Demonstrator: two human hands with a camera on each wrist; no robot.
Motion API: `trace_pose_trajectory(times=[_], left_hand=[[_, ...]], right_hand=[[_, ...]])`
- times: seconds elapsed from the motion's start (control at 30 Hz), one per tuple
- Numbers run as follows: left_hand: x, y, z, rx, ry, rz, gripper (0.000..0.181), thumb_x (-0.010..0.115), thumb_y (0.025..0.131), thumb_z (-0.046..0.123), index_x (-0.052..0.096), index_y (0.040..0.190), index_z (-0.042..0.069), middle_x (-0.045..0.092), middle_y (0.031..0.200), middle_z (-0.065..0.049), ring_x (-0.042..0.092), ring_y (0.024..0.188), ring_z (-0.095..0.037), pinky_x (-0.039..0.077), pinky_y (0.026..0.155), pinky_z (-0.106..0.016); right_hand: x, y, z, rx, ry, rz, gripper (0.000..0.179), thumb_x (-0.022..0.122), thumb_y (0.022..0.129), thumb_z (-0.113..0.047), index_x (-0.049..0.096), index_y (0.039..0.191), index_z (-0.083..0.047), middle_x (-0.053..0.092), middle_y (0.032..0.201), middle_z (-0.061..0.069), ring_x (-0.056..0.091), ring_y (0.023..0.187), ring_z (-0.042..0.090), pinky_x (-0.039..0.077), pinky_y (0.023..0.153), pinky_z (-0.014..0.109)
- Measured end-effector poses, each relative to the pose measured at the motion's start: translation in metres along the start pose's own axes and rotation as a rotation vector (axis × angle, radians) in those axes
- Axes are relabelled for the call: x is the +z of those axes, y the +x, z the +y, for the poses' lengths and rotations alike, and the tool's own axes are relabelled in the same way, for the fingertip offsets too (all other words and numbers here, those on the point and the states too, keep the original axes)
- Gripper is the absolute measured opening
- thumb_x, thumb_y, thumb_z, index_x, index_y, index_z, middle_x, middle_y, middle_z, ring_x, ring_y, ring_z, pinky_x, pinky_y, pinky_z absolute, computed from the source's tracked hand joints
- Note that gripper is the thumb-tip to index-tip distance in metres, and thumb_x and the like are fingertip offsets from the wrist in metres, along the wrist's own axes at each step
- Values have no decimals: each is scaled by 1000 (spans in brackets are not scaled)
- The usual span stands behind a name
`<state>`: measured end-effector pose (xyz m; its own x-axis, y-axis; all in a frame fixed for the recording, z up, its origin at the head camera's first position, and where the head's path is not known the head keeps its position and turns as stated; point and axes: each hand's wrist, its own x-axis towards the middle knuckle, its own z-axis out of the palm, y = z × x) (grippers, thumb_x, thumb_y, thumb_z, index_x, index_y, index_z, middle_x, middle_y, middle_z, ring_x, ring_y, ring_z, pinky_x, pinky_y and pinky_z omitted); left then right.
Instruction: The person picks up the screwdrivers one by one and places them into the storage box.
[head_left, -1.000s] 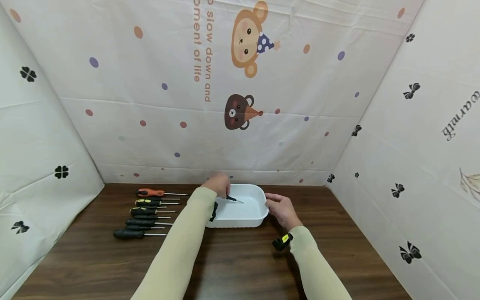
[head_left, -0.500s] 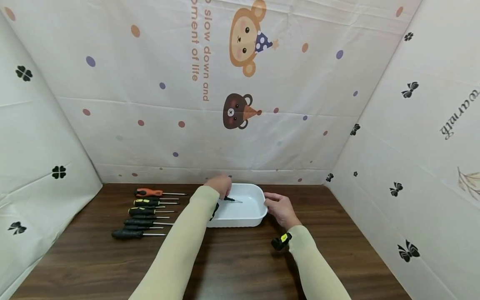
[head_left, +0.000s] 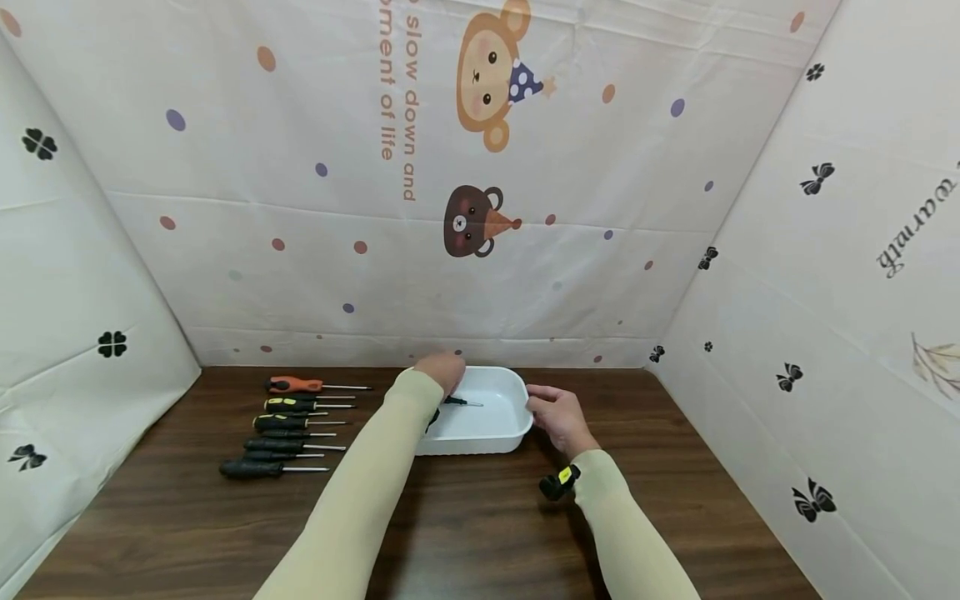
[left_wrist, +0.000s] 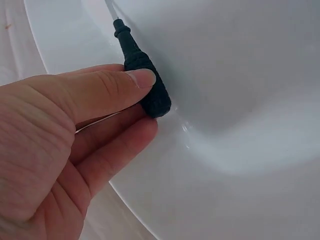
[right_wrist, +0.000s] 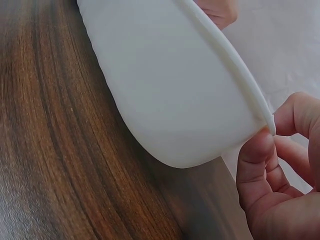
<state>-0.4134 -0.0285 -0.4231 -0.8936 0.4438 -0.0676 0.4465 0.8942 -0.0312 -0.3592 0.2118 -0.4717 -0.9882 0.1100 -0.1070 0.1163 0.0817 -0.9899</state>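
Note:
My left hand is over the left side of a white plastic tray. In the left wrist view its thumb and fingers pinch the black ribbed handle of a small screwdriver. The thin metal shaft points right, low over the tray floor in the head view. At the opposite end, my right hand grips the tray's right rim; thumb and fingertips pinch it, as the right wrist view shows. The left forearm hides the tray's left end.
Left of the tray, several screwdrivers lie in a column on the dark wooden table: an orange-handled one at the back, yellow-and-black ones, and a black one nearest. Patterned cloth walls stand behind and at both sides.
My left hand has shifted slightly right, and the screwdriver's handle has dipped toward the tray floor. The right hand still holds the rim. The head view has drifted slightly.

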Motion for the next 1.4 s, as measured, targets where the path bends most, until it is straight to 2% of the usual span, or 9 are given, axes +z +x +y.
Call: trace_pose_trajectory(times=[0.13, 0.4, 0.6, 0.83, 1.0, 1.23, 1.4], left_hand=[[-2, 0, 4, -7, 41, -11, 30, 70, 96, 7, 67, 67, 14, 69, 75, -2, 56, 61, -14, 53, 59, -30], [0, -1, 6, -20, 88, 7, 16, 69, 98, 10, 73, 83, 13, 73, 84, -2, 63, 69, -14, 59, 67, -30], [-1, -4, 4, -29, 87, 6, 14, 69, 98, 9, 74, 85, 12, 73, 85, -3, 63, 69, -13, 59, 67, -30], [1, -1, -7, -14, -45, -49, 17, 74, 92, 3, 72, 78, 12, 69, 80, -1, 59, 69, -13, 56, 65, -29], [-2, -3, -11, -5, -123, -73, 19, 76, 89, 0, 72, 75, 12, 70, 79, 0, 58, 70, -14, 56, 68, -31], [-5, -10, -19, 31, -225, -43, 8, 79, 88, 2, 79, 89, 10, 73, 90, 0, 65, 81, -15, 58, 74, -33], [-10, -20, -25, 89, -267, -28, 10, 78, 89, 3, 80, 98, 8, 75, 101, -3, 68, 90, -16, 59, 81, -34]], right_hand=[[0, 2, 1, 2, -6, 1, 39, 67, 86, 4, 70, 125, 5, 70, 120, 24, 64, 69, 14, 58, 63, 25], [-2, 4, 1, 10, -20, -10, 40, 67, 88, 3, 69, 127, 3, 67, 129, 27, 64, 73, 15, 57, 65, 25], [0, 2, -2, 8, -23, -20, 40, 67, 89, 2, 68, 129, 3, 66, 130, 28, 65, 74, 16, 58, 65, 25], [-1, 3, 0, 25, -38, -12, 38, 68, 89, -1, 71, 126, 0, 65, 134, 23, 69, 85, 19, 62, 74, 30], [-2, 3, 2, 19, -37, -2, 38, 68, 88, -1, 71, 126, 1, 65, 134, 24, 70, 87, 20, 63, 76, 32], [-2, 1, 3, 20, -58, 15, 36, 68, 90, -2, 71, 126, 0, 66, 132, 23, 69, 87, 21, 63, 75, 31], [-2, -2, 1, 25, -50, 15, 37, 68, 89, -2, 71, 126, 0, 66, 131, 24, 68, 85, 20, 62, 74, 30]])
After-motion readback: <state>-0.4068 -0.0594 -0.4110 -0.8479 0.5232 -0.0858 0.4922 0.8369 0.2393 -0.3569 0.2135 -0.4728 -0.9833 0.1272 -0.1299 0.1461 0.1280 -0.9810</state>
